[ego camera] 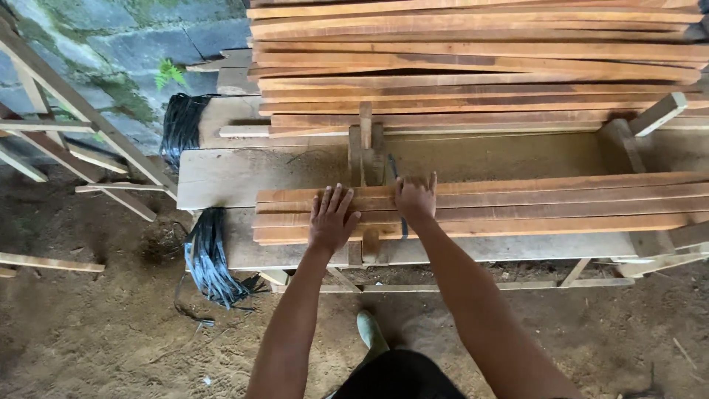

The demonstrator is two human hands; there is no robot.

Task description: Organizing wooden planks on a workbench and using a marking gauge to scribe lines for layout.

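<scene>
Item: low bundle of thin wooden slats (pixel 517 207), reddish-brown, lying lengthwise along the front half of the bench (pixel 221 177), its left ends squared up short of the bench's left edge, the rest running off past the right edge of view.

Left hand (pixel 330 220): laid flat, palm down, fingers spread, on the top slats near the bundle's left end; pressing, not gripping anything.

Right hand (pixel 416 198): just beside the left, fingers curled down over the bundle's far edge; whether it pinches anything there cannot be told. A dark strap (pixel 402 222) runs across the slats directly under this hand (it seems to pass round the bundle, but its ends are hidden).

Fixture: small upright wooden stop (pixel 365 144) at mid-bench, behind the hands, touching the bundle's far side.

Stock: tall stack of like slats (pixel 473 66) along the bench's back edge, loose and unbound.

Supplies: two hanks of dark strapping (pixel 210 258), one hanging off the front-left corner, one (pixel 181 125) at the back-left corner.

Progress, as judged: slats gathered and aligned, strap in place; no knot or fastening visible, so tying appears not yet done, and the large stack remains
</scene>
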